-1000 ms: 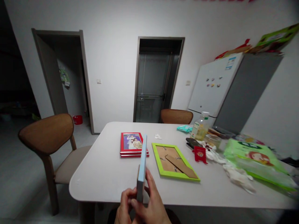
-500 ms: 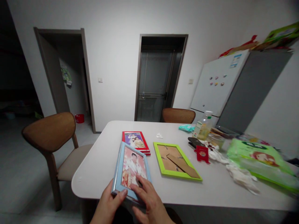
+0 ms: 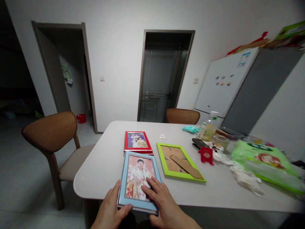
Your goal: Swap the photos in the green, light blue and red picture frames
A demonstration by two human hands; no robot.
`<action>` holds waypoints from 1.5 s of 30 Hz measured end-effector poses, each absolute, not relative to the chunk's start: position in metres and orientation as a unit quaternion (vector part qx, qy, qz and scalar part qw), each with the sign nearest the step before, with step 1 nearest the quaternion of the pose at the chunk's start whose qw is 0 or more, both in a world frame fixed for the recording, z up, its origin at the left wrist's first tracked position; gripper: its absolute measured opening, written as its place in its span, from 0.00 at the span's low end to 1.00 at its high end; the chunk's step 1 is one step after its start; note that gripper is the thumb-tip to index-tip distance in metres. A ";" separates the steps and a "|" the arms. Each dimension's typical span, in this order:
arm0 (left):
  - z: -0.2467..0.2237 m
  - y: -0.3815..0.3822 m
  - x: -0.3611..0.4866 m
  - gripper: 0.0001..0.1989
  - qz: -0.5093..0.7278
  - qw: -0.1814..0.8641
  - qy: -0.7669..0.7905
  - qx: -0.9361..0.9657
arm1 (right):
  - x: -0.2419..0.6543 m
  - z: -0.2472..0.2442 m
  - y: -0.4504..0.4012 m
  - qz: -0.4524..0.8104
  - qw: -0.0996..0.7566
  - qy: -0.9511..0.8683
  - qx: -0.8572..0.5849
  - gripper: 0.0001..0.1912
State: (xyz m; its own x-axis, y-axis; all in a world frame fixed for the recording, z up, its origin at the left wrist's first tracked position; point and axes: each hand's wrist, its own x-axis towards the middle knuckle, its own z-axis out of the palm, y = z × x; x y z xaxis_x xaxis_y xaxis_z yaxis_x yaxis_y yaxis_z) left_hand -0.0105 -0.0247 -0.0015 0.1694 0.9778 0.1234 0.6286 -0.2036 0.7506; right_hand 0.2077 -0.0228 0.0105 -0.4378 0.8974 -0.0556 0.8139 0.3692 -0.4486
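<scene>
White wall (image 3: 119,63) at back, white round-cornered counter (image 3: 102,165) in front. Light-blue rect. photo frame (image 3: 137,175) is at counter's near edge, its bottom end past the edge; can't tell if it's resting or held just above. Pic side up; long axis runs approx. straight away from person, top end pointing at the red-edged photo frames (image 3: 137,141), stacked just beyond. L hand (image 3: 109,202) comes up from below, gripping lower-L corner: thumb on front border, fingers along L side. R hand (image 3: 164,198) reaches in from lower R, fingers a bit spread, laid over lower-R part of pic, thumb down by bottom edge; can't tell if it grips. Lime-green rect. frame w/ brown back & stand (image 3: 181,162) lies back up on counter, R of blue one, long axis slanting away to L.
</scene>
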 end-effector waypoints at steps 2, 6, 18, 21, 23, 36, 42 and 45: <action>-0.003 -0.025 -0.010 0.34 0.272 0.246 0.574 0.732 | 0.211 0.010 -0.024 0.211 0.097 -0.829 -0.509 0.41; -0.001 -0.025 -0.009 0.33 0.188 0.203 0.577 0.768 | 0.217 0.009 -0.026 0.204 0.101 -0.850 -0.475 0.37; 0.006 0.001 -0.009 0.42 0.157 0.187 0.587 0.771 | 0.204 0.011 0.004 0.176 0.106 -0.846 -0.493 0.40; 0.006 0.006 -0.011 0.41 0.165 0.195 0.588 0.767 | 0.201 0.014 0.007 0.171 0.114 -0.847 -0.491 0.38; 0.005 0.005 -0.011 0.40 0.172 0.193 0.586 0.768 | 0.201 0.019 0.009 0.165 0.136 -0.847 -0.487 0.30; -0.005 -0.004 -0.013 0.23 0.224 0.137 0.510 0.819 | 0.210 0.017 0.065 0.074 0.138 -0.825 -0.543 0.12; 0.006 -0.009 -0.010 0.16 0.190 0.141 0.521 0.820 | 0.209 0.019 0.064 0.096 0.136 -0.811 -0.561 0.14; 0.008 -0.010 -0.009 0.16 0.184 0.142 0.523 0.820 | 0.207 0.020 0.053 0.100 0.127 -0.816 -0.554 0.15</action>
State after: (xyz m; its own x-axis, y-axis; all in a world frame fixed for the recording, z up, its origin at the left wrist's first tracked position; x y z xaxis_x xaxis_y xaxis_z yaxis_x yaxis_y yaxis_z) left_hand -0.0087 -0.0101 0.0078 0.3853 0.9100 0.1529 0.8055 -0.4125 0.4255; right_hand 0.2067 0.0525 0.0202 -0.3531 0.9306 0.0962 0.8802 0.3653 -0.3030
